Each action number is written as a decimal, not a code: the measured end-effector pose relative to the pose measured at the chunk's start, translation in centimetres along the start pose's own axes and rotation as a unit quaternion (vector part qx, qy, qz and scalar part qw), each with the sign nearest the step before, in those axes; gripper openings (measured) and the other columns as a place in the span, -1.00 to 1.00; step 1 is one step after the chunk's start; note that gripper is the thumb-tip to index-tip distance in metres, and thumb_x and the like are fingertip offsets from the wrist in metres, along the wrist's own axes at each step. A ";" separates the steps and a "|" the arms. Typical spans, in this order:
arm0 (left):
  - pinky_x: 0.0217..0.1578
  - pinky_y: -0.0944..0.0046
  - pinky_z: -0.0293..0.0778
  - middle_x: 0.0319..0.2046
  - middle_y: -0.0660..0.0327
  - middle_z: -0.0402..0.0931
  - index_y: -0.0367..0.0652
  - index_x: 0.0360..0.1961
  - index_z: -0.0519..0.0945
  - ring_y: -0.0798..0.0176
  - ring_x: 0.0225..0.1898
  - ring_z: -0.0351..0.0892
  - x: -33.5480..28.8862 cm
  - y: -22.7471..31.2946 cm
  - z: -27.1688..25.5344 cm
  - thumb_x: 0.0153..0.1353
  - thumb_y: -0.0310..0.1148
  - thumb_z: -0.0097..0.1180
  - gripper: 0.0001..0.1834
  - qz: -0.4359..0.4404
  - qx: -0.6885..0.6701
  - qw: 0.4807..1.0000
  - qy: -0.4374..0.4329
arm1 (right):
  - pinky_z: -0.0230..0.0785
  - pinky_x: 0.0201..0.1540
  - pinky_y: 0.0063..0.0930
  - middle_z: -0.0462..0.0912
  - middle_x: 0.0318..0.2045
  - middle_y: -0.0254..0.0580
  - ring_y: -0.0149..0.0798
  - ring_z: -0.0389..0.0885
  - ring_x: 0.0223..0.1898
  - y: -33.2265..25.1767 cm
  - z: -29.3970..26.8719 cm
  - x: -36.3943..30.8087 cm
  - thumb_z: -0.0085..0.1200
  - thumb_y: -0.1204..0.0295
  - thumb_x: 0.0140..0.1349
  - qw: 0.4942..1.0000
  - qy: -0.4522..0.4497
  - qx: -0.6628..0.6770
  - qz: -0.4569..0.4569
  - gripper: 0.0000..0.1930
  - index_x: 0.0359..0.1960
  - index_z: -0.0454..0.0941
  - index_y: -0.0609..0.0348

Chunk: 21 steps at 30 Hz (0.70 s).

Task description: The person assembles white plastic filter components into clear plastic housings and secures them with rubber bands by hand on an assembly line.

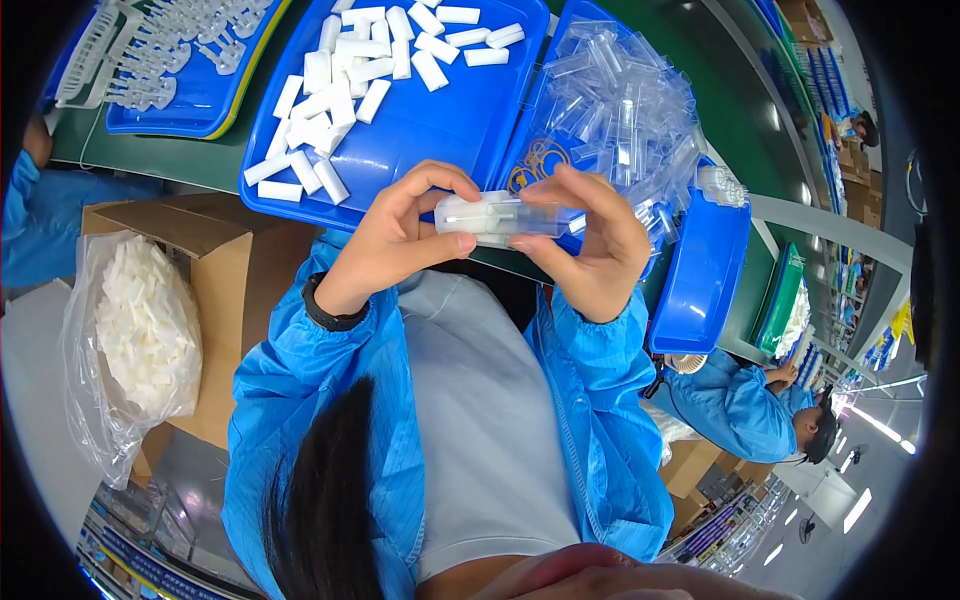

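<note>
In front of my chest, a white plastic piece [480, 216] sits inside a clear plastic case [535, 219], held level between both hands. My left hand [400, 235] pinches its left end between thumb and fingers. At the other end, the thumb and fingers of my right hand [598, 240] close on the clear case. Just beyond lies a blue tray [420, 140] with many white rectangular blocks [340, 95] scattered along its far and left sides. A heap of clear plastic cases [630, 110] fills the tray to its right, beside tan rubber bands [540, 165].
Another blue tray [225, 95] at far left carries white branched plastic parts [165, 50]. A cardboard box [225, 290] and a clear bag of white pieces [148, 325] stand at my left. A narrow blue bin [700, 275] and a co-worker [740, 400] are on the right.
</note>
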<state>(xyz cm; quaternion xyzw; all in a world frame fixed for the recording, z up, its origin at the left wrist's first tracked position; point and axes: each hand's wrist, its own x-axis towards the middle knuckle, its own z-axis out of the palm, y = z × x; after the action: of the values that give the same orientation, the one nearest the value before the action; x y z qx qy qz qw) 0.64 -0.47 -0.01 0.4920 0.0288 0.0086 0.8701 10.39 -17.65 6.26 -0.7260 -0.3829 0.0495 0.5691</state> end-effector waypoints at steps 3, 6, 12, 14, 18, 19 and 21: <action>-0.19 0.35 0.61 -0.07 0.18 0.32 -0.24 -0.09 0.47 0.23 -0.02 0.45 0.1 -0.5 0.2 0.05 -0.60 0.26 -0.63 0.027 0.039 0.999 0.009 | 0.45 -0.13 -0.39 0.69 -0.30 -0.14 -0.18 0.63 -0.20 -0.6 0.6 0.3 0.42 0.53 -0.21 1.000 0.000 0.000 0.011 -0.48 -0.09 0.59 0.22; -0.22 0.37 0.62 -0.08 0.18 0.33 -0.23 -0.12 0.49 0.23 -0.05 0.48 0.2 -0.7 0.2 0.04 -0.59 0.27 -0.65 0.053 0.073 0.996 0.012 | 0.45 -0.14 -0.38 0.69 -0.30 -0.13 -0.19 0.63 -0.22 -0.5 0.6 0.5 0.43 0.52 -0.21 0.999 -0.028 -0.029 -0.022 -0.47 -0.08 0.59 0.23; -0.27 0.36 0.62 -0.09 0.17 0.35 -0.23 -0.13 0.53 0.26 -0.09 0.47 0.0 -0.5 -0.1 0.04 -0.58 0.28 -0.67 0.033 0.003 0.999 0.010 | 0.44 -0.14 -0.36 0.68 -0.29 -0.12 -0.19 0.63 -0.23 0.0 -0.1 0.6 0.42 0.53 -0.19 0.997 -0.037 -0.013 -0.066 -0.57 -0.18 0.61 0.23; -0.28 0.37 0.61 -0.09 0.16 0.36 -0.23 -0.13 0.54 0.27 -0.10 0.47 0.0 -0.6 -0.2 0.05 -0.58 0.28 -0.67 0.039 -0.012 0.999 0.008 | 0.44 -0.11 -0.36 0.68 -0.29 -0.13 -0.20 0.62 -0.20 0.3 -0.3 0.5 0.41 0.57 -0.19 0.999 -0.018 0.046 -0.012 -0.62 -0.25 0.61 0.22; -0.30 0.38 0.60 -0.08 0.15 0.36 -0.23 -0.13 0.54 0.28 -0.11 0.46 0.1 -0.8 0.0 0.06 -0.58 0.26 -0.68 0.053 -0.006 0.999 0.003 | 0.43 -0.08 -0.38 0.68 -0.29 -0.14 -0.22 0.61 -0.18 0.4 -0.5 0.2 0.41 0.59 -0.20 0.997 -0.025 0.066 0.016 -0.63 -0.28 0.60 0.22; -0.30 0.39 0.60 -0.08 0.14 0.36 -0.23 -0.13 0.54 0.28 -0.11 0.46 0.1 -0.8 0.0 0.06 -0.58 0.26 -0.69 0.056 -0.008 0.998 0.006 | 0.43 -0.07 -0.38 0.68 -0.29 -0.13 -0.23 0.61 -0.17 0.4 -0.5 0.1 0.41 0.60 -0.20 0.997 -0.025 0.071 0.020 -0.63 -0.27 0.59 0.22; -0.30 0.38 0.60 -0.08 0.14 0.36 -0.23 -0.14 0.55 0.28 -0.11 0.46 0.1 -0.9 0.1 0.07 -0.57 0.26 -0.70 0.058 -0.008 0.998 0.014 | 0.43 -0.06 -0.39 0.67 -0.28 -0.12 -0.23 0.62 -0.17 0.6 -0.5 -0.1 0.40 0.62 -0.19 0.996 -0.026 0.076 0.025 -0.63 -0.27 0.59 0.22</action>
<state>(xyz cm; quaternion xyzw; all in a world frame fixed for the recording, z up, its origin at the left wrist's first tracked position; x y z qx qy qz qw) 0.72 -1.02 -0.69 0.4857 0.0123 0.0661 0.8715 10.90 -18.12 5.87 -0.6883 -0.3743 0.1119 0.6112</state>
